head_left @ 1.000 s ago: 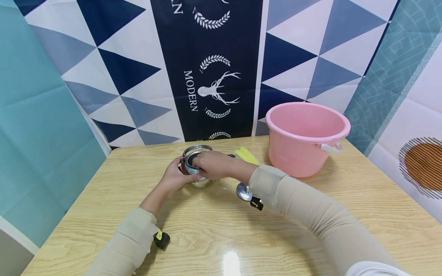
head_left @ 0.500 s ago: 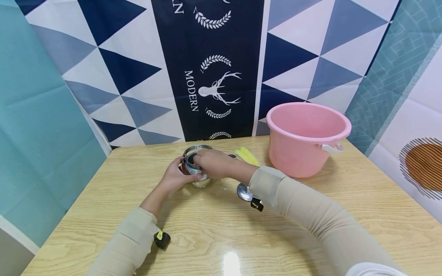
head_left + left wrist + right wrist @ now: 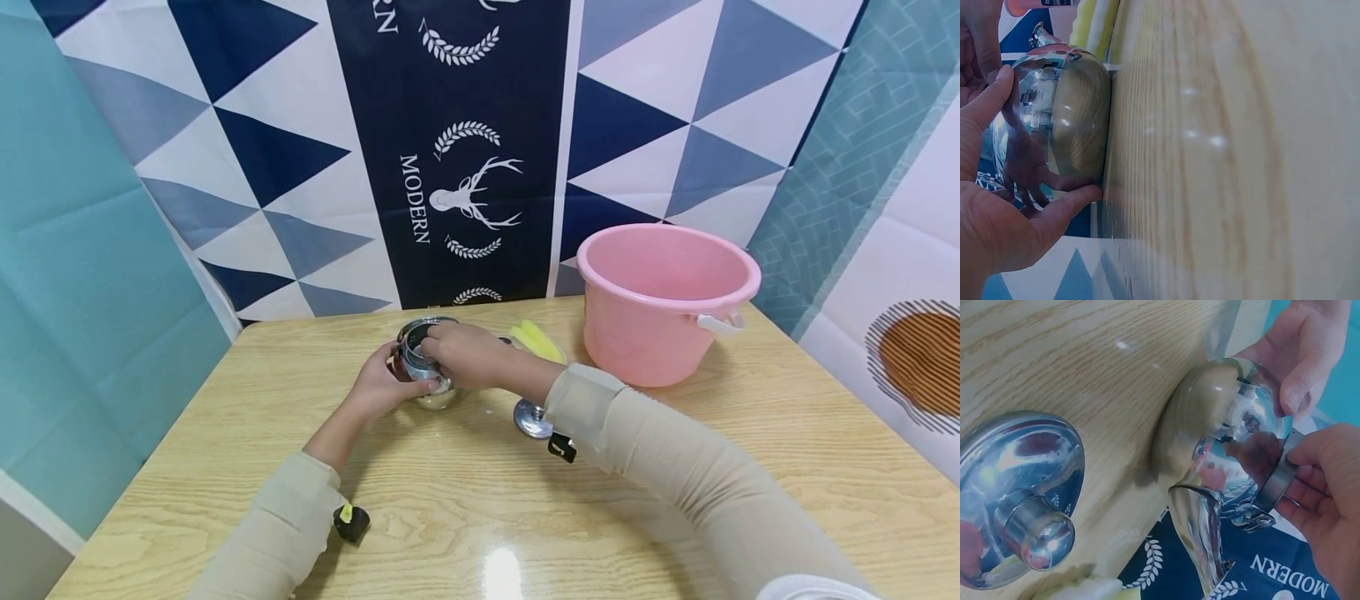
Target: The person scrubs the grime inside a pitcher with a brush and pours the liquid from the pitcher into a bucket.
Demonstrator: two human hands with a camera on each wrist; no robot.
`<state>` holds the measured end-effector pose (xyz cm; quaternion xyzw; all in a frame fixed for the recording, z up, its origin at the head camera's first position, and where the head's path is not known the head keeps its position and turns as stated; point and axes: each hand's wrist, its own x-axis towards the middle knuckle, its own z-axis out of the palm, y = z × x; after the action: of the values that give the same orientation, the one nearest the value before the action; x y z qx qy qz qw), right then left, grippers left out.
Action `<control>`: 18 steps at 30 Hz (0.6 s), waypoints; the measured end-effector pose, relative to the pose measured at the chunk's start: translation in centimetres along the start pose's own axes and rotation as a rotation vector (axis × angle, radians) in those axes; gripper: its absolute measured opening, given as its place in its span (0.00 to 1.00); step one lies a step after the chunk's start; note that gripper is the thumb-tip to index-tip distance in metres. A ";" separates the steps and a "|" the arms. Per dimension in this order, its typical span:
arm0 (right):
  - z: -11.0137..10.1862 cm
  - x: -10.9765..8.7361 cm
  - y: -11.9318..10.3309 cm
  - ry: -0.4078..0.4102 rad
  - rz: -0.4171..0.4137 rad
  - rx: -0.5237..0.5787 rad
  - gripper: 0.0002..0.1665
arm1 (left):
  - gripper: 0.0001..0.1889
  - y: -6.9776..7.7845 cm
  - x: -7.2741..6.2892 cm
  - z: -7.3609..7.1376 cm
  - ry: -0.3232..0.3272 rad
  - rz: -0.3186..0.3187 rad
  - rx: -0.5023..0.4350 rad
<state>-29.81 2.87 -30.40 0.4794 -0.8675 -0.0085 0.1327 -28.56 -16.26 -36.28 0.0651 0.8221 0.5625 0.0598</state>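
A shiny metal teapot (image 3: 1204, 419) with a curved spout (image 3: 1197, 534) stands near the back of the table. My left hand (image 3: 378, 383) grips its rounded body from the left side, thumb toward the front. The right hand (image 3: 472, 354) is at the teapot's mouth, with its fingers curled and partly inside. In the right wrist view it pinches a metal ring (image 3: 1277, 478) at that opening; whether this is the pot's collar or a strainer's rim I cannot tell. To the right, the domed metal lid (image 3: 1010, 462) lies on the table, knob up.
A pink bucket (image 3: 645, 342) with a white handle grip stands at the back right. Yellow-and-white cloth or sponge (image 3: 536, 340) lies behind my right forearm. The wooden table (image 3: 450, 508) meets a patterned backdrop (image 3: 247, 167) at its far edge.
Both hands stay at the teapot. My right hand and forearm have shifted very slightly, and a little more of the mouth's inside shows. The teapot, lid and bucket stand where they were.
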 end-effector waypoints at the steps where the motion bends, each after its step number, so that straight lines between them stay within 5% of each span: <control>1: -0.1 0.0 0.0 0.004 0.004 0.005 0.07 | 0.49 0.0 0.0 0.0 -0.001 -0.002 -0.002; 18: -1.4 -0.4 0.7 0.109 -0.026 0.045 0.08 | 0.49 0.1 0.2 -0.2 0.006 -0.014 0.011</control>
<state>-29.90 3.73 -29.00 0.4933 -0.8527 0.0356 0.1685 -28.75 -16.41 -36.16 0.0582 0.8259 0.5575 0.0609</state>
